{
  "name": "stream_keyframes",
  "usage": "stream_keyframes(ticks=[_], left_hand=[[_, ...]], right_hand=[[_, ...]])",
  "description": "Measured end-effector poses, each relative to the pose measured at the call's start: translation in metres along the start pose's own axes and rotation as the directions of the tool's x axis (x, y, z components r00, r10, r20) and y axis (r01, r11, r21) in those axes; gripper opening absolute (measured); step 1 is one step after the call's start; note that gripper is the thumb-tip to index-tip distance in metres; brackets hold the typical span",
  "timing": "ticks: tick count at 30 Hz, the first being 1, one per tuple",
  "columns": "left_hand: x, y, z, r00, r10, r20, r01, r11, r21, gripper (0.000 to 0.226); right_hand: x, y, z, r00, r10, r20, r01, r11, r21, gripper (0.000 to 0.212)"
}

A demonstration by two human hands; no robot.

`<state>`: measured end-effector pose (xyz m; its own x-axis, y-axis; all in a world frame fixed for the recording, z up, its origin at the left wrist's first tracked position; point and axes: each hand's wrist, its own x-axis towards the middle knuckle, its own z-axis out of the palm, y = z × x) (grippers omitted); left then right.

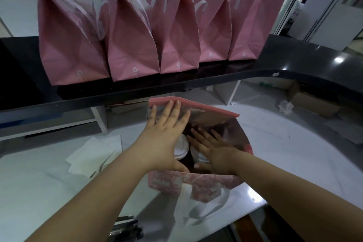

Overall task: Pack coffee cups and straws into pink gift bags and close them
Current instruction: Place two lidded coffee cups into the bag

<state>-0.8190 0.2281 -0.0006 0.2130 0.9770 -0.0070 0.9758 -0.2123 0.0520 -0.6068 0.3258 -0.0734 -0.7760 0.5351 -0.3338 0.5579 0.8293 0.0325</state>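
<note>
On the white tabletop (275, 143), directly below the person, stands the open pink gift bag (196, 105), and both hands are inside its mouth. The left hand (167, 129) lies flat with spread, straight fingers against the shiny inner lining, and its fingertips reach the far rim. The right hand (212, 149) is also flat and open, lower in the mouth and closer to the near rim. It is above the right coffee cup (198, 156), but I cannot tell if it touches the lid. The left coffee cup (181, 147) stands just beside the other, between the two hands. I see no straw inside the bag. The mouth is long from left to right, so I think that closing means to bring the far wall toward the near one over the lids, and the left hand is nearer to that far wall. Behind, on the black upper tabletop (294, 61), a row of packed pink bags (127, 35) stands side by side.
</note>
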Motion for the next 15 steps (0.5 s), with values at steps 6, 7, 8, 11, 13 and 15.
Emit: stream_keyframes(ticks=[6, 7, 8, 11, 13, 15], left_hand=[[-0.007, -0.007, -0.019, 0.988, -0.025, -0.155, -0.006, 0.98, -0.201, 0.095], [-0.008, -0.01, -0.025, 0.975, -0.038, -0.221, -0.017, 0.97, -0.242, 0.083], [-0.011, -0.013, -0.032, 0.958, -0.056, -0.281, -0.024, 0.961, -0.275, 0.072], [-0.02, -0.025, -0.048, 0.913, -0.125, -0.389, 0.005, 0.955, -0.297, 0.05], [-0.033, -0.039, -0.054, 0.892, -0.186, -0.412, 0.067, 0.955, -0.288, 0.043], [-0.053, -0.058, -0.051, 0.879, -0.258, -0.4, 0.15, 0.948, -0.282, 0.038]], right_hand=[[-0.014, -0.004, -0.073, 0.998, 0.041, -0.049, -0.029, 0.976, 0.214, 0.078], [-0.019, -0.006, -0.089, 0.992, 0.074, -0.107, -0.044, 0.965, 0.259, 0.071], [-0.023, -0.01, -0.103, 0.981, 0.106, -0.163, -0.056, 0.957, 0.286, 0.063], [-0.028, -0.036, -0.134, 0.923, 0.186, -0.336, -0.078, 0.948, 0.31, 0.046], [-0.022, -0.067, -0.146, 0.868, 0.166, -0.469, 0.0, 0.943, 0.334, 0.039], [-0.007, -0.105, -0.151, 0.837, 0.109, -0.536, 0.11, 0.927, 0.36, 0.036]])
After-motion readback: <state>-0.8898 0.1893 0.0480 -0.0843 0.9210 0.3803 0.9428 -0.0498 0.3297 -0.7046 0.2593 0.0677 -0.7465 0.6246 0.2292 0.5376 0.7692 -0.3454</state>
